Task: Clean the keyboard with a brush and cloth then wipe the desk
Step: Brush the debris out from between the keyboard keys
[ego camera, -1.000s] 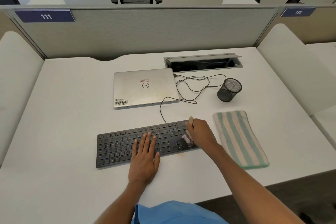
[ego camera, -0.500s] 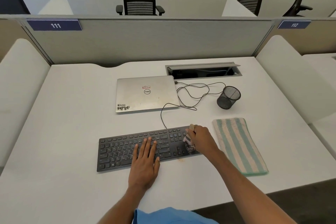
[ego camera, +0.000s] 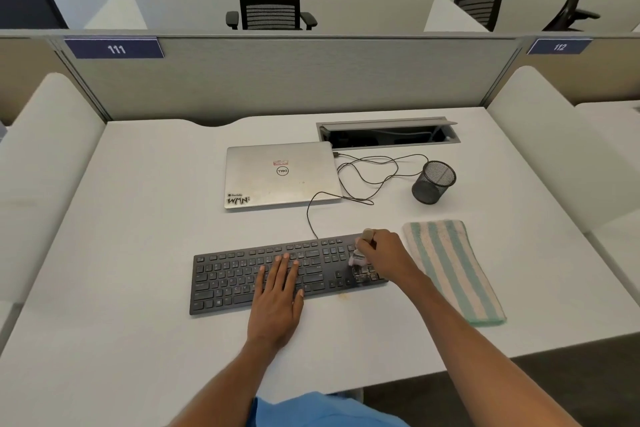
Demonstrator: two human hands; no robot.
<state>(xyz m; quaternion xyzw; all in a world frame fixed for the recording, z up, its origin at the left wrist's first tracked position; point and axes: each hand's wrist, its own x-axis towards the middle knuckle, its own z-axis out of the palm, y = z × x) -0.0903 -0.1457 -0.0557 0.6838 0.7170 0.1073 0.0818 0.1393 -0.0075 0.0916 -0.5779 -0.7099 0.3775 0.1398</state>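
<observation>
A black keyboard (ego camera: 228, 274) lies on the white desk (ego camera: 138, 225), its cable running back toward the laptop. My left hand (ego camera: 278, 298) rests flat on the keys near the middle, fingers straight. My right hand (ego camera: 384, 256) grips a small brush (ego camera: 360, 258) with a pale wooden handle; its bristles touch the keys at the keyboard's right end. A folded cloth (ego camera: 453, 270) with green and cream stripes lies on the desk just right of the keyboard, untouched.
A shut silver laptop (ego camera: 280, 177) sits behind the keyboard, with loose black cables (ego camera: 367, 177) to its right. A black mesh pen cup (ego camera: 433, 182) stands beyond the cloth. An open cable hatch (ego camera: 388, 135) is at the back, below the grey partition (ego camera: 284, 76).
The brush has moved slightly over the keyboard's right end. My head camera has tilted, so the desk sits lower in view. My left hand stays in place.
</observation>
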